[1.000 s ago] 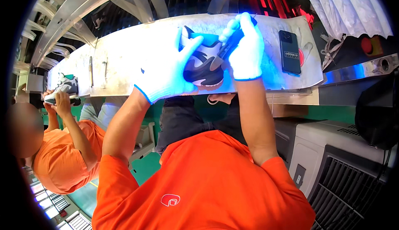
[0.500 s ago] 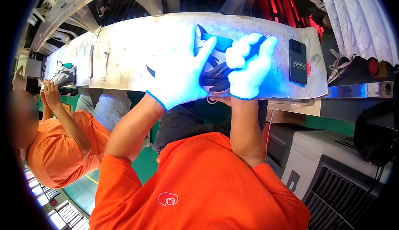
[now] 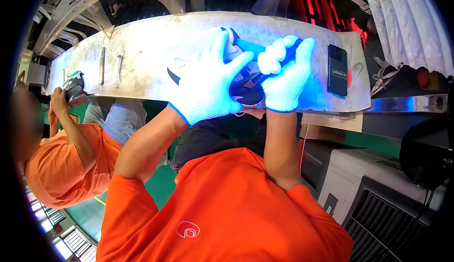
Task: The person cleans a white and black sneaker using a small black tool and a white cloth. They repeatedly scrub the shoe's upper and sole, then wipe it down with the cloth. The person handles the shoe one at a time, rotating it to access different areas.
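1. Nearest is the person's orange shirt, below the shoe, which serves as the landmark here.
2. The left hand, in a white glove with a blue cuff, lies over the shoe's left part, gripping it, thumb spread toward the right. It hides much of the upper.
3. The right hand, gloved alike, is just right of the shoe, fingers curled tightly around a dark slim tool. The tool's lower end overlaps the shoe in view; I cannot tell whether it touches.
4. The shoe itself, dark, grey and white with a teal part, sits at the near edge of the pale worktable, between the two hands.
5. Right of the shoe, beyond the right hand, a dark phone lies on the worktable, with a red round item showing just beside it.
6. Well left of the shoe lie two slim tools, one brownish and one pale.
7. Farther left of the shoe, a co-worker in orange holds another shoe.
8. Far to the upper right of the shoe hangs a white pleated cloth.
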The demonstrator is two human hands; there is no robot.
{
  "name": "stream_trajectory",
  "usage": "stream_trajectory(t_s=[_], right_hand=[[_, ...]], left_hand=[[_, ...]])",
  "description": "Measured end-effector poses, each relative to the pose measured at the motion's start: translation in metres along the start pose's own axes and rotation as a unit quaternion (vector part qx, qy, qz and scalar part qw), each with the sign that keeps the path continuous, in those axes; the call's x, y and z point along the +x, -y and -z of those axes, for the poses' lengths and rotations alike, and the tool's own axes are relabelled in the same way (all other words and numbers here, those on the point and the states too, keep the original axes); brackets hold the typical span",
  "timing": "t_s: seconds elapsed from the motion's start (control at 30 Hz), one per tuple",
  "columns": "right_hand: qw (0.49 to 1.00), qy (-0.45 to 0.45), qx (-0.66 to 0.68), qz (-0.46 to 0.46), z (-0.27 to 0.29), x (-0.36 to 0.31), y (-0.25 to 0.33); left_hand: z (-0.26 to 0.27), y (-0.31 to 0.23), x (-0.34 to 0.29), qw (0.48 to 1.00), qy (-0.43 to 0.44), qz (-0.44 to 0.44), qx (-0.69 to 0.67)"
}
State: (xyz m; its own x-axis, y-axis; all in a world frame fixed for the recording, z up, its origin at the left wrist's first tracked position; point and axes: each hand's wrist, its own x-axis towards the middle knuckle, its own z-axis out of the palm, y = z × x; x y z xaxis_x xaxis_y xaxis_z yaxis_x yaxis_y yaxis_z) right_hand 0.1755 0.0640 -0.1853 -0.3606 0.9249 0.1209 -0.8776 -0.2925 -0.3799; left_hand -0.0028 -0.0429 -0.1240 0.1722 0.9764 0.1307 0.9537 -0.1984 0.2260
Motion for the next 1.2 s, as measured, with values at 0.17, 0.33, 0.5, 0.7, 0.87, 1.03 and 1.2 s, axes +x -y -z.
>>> stream_trajectory(t_s=[0.17, 0.33, 0.5, 0.7, 0.87, 1.03, 1.2], right_hand=[[0.994, 0.063, -0.056, -0.063, -0.015, 0.010, 0.008], [0.883, 0.019, -0.461, -0.081, -0.030, 0.022, 0.072], [0.486, 0.004, -0.869, 0.091, 0.080, 0.005, 0.115], [0.681, -0.001, -0.727, 0.087, 0.038, -0.066, 0.057], [0.720, 0.047, -0.679, -0.136, -0.009, -0.086, 0.008], [0.768, -0.005, -0.634, -0.094, -0.010, -0.090, -0.005], [0.786, 0.032, -0.608, -0.110, 0.005, -0.086, -0.003]], left_hand=[[0.002, -0.001, -0.004, 0.999, -0.017, 0.001, -0.051], [-0.002, 0.001, -0.012, 0.997, -0.042, 0.004, -0.067], [-0.011, 0.000, -0.015, 0.993, -0.085, -0.022, -0.084], [-0.022, -0.002, -0.029, 0.988, -0.143, -0.028, -0.060], [-0.022, -0.002, -0.037, 0.976, -0.193, -0.081, -0.064], [-0.034, -0.005, -0.039, 0.961, -0.255, -0.088, -0.063], [-0.031, -0.003, -0.039, 0.966, -0.238, -0.089, -0.048]])
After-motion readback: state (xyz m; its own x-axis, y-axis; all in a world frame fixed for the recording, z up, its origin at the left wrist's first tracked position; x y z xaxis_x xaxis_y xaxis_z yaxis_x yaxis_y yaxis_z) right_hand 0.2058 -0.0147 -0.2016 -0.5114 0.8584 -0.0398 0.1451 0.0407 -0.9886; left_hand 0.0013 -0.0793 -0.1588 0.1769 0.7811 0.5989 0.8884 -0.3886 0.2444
